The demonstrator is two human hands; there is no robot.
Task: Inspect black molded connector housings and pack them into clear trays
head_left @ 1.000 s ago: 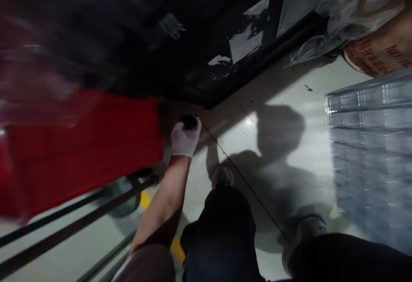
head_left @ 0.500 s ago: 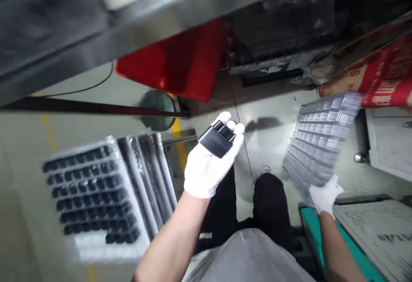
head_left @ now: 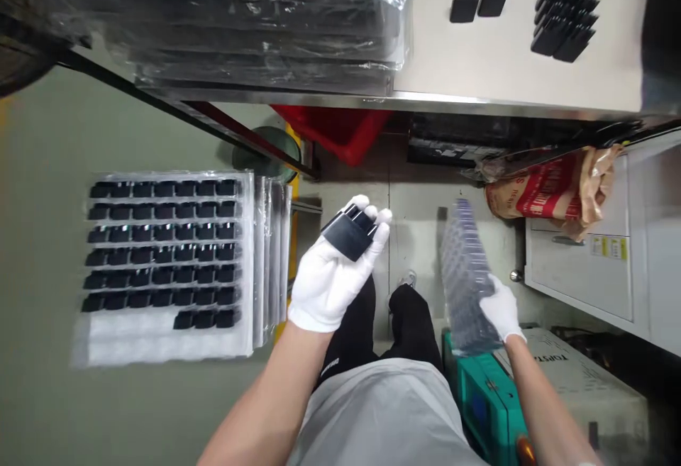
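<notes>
My left hand (head_left: 333,274), in a white glove, is palm up with its fingers curled around a black plastic part (head_left: 348,235) that has slots at one end. My right hand (head_left: 501,308), also gloved, grips a clear plastic tray (head_left: 468,278) with rows of pockets by its edge. That tray is tilted and slightly blurred. To the left of my left hand lies a white tray (head_left: 122,328) holding rows of black parts (head_left: 162,254), with part of its lowest row unfilled. More black parts (head_left: 569,8) stand grouped at the right on the worktable, with two beside them.
Plastic-wrapped stacked trays (head_left: 266,33) occupy the left of the worktable (head_left: 436,62). Beneath it are a red bin (head_left: 340,136) and a paper sack (head_left: 553,186). A white cabinet (head_left: 579,267), a teal case (head_left: 489,395) and a box (head_left: 574,374) flank my right arm.
My view has swung up, so the worktable top now shows. The clear tray in my right hand has turned more edge-on and come nearer my body. My left hand still holds the black part.
</notes>
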